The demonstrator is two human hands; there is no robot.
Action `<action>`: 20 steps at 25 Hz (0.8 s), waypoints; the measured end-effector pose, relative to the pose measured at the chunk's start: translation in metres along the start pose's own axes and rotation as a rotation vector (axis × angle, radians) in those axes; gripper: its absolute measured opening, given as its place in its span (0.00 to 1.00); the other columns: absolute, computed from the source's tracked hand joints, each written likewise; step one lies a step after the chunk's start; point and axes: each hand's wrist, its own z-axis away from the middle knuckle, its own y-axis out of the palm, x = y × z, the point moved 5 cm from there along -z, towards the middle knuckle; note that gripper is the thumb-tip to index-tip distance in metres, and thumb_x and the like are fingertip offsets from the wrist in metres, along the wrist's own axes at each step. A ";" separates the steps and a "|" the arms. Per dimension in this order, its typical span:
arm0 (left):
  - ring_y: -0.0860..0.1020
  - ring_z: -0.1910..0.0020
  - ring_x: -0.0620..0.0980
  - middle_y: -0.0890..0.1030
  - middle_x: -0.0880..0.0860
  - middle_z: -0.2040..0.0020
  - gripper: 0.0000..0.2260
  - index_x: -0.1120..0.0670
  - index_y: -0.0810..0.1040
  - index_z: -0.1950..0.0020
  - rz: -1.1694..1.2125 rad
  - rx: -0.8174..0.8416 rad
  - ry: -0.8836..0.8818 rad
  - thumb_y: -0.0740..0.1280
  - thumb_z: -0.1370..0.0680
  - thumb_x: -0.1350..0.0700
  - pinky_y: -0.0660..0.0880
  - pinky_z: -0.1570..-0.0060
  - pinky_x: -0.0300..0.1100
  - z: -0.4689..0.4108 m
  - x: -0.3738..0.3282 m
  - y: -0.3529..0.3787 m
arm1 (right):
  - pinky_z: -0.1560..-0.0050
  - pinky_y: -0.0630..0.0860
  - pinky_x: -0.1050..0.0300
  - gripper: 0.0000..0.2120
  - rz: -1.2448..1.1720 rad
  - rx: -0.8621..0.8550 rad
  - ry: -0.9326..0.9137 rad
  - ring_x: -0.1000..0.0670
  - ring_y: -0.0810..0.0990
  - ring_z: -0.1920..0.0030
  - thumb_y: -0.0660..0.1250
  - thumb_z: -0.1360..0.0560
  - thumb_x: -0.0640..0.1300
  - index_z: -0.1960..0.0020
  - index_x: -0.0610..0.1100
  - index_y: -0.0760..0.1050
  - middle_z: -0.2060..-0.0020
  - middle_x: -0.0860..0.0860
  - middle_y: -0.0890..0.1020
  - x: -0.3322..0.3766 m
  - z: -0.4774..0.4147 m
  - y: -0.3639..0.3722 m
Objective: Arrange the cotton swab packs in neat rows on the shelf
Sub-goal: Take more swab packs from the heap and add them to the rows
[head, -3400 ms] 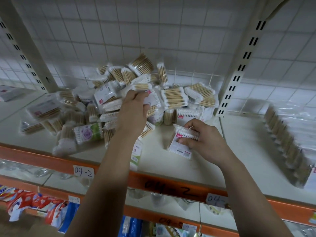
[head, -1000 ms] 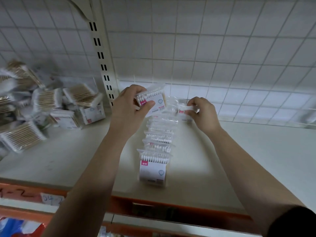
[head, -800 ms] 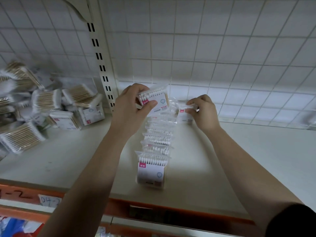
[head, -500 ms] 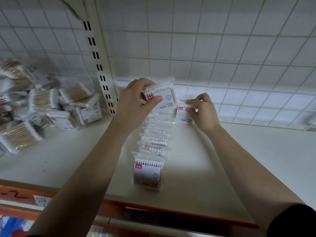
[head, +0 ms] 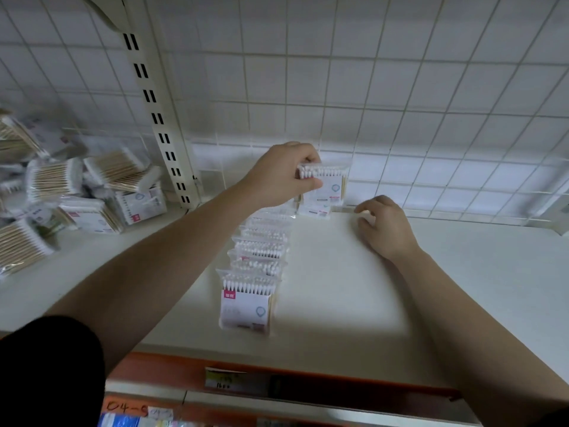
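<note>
Left hand (head: 283, 177) pinches pack (head: 331, 183) by top edge, upright, at far end of row (head: 258, 257). Right hand (head: 381, 226) loosely curled, empty, on shelf (head: 354, 288) just right. Placing step. Next, I reckon: seat pack square with row, then fetch more from pile (head: 77, 195), left.

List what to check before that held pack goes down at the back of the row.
1. Grip: left hand pinches the pack by its swab-tip end: ok.
2. Pack's pose: standing, label forward, like the row: ok.
3. Right hand free: sits right of the row, holding nothing: ok.
4. Room between the row's last pack and the grid: hidden by the held pack: cannot tell.
5. Row alignment: packs stand in single file: ok.
6. Pile at left sorted into rows: not ok.
</note>
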 end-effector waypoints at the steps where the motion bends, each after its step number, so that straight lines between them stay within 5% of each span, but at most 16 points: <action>1: 0.75 0.61 0.40 0.78 0.48 0.53 0.11 0.53 0.78 0.50 -0.019 0.037 -0.015 0.74 0.29 0.52 0.71 0.57 0.40 -0.002 0.002 0.005 | 0.54 0.66 0.59 0.09 0.024 0.015 0.011 0.42 0.75 0.52 0.66 0.29 0.35 0.49 0.41 0.80 0.53 0.44 0.77 -0.006 0.004 0.003; 8: 0.75 0.56 0.44 0.78 0.45 0.54 0.14 0.52 0.78 0.50 -0.135 0.176 -0.065 0.77 0.31 0.53 0.67 0.60 0.37 -0.011 0.013 0.027 | 0.53 0.64 0.59 0.08 0.024 -0.017 0.029 0.41 0.73 0.49 0.64 0.27 0.36 0.52 0.42 0.81 0.55 0.46 0.79 -0.014 0.009 0.009; 20: 0.73 0.48 0.50 0.76 0.47 0.51 0.15 0.49 0.77 0.52 -0.584 0.210 -0.047 0.75 0.32 0.44 0.62 0.46 0.44 -0.033 0.020 0.041 | 0.53 0.64 0.60 0.08 -0.020 -0.016 0.045 0.42 0.73 0.50 0.65 0.28 0.36 0.53 0.43 0.81 0.57 0.47 0.78 -0.017 0.007 0.009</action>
